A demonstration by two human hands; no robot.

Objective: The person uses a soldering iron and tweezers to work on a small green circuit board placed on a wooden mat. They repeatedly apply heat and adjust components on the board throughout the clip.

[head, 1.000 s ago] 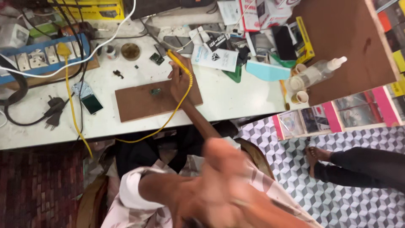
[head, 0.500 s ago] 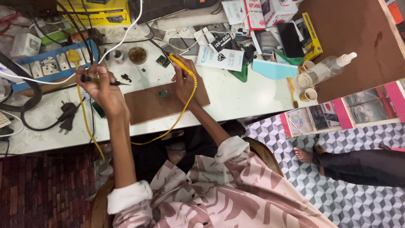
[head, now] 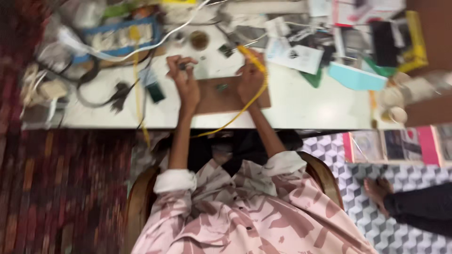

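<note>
A yellow-handled soldering iron (head: 248,55) is held in the right hand (head: 250,82), its long axis running from lower right to upper left, with the tip pointed toward the clutter at the far side of the table (head: 301,106). The right grip is closed around the handle. From it, one yellow cable (head: 235,117) is looped down over the near table edge. The left hand (head: 184,80) is raised just above the table, its fingers pinched shut on a small dark object that is too blurred to be identified.

Between the two hands one brown board (head: 221,96) lies flat, with a small green part (head: 222,87) on it. The board's near edge is set close to the table's near edge.

Open white surface is seen to the right of the board; the far strip is crowded with papers and boxes. To the left, one blue power strip (head: 120,35) and a tangle of dark cables (head: 101,91) are found. Two hands are counted, and one foot (head: 376,190) of another person is seen on the patterned floor at the right.
</note>
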